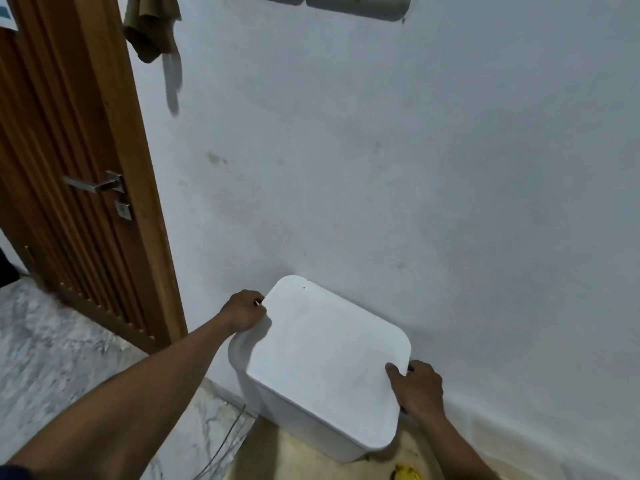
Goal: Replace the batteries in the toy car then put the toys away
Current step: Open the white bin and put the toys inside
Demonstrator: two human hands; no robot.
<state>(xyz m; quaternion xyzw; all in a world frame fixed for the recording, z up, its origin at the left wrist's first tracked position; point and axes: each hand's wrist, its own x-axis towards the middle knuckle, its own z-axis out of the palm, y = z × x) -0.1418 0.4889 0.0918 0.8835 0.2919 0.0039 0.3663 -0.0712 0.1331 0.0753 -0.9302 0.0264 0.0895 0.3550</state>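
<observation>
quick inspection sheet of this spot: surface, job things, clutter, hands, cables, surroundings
surface: marble-look floor; beige mat in front of the bin
job's things: white bin against the wall, white lid over it, with the bin's rim showing at the left; toy car and batteries not seen
clutter: yellow object at the bottom edge, cut off, unidentifiable
hands: left hand grips the lid's far left edge; right hand grips its near right corner, thumb on top
cables: thin cable on the floor left of the bin
surroundings: white wall; wooden door with metal handle; cloth hanging up high
</observation>
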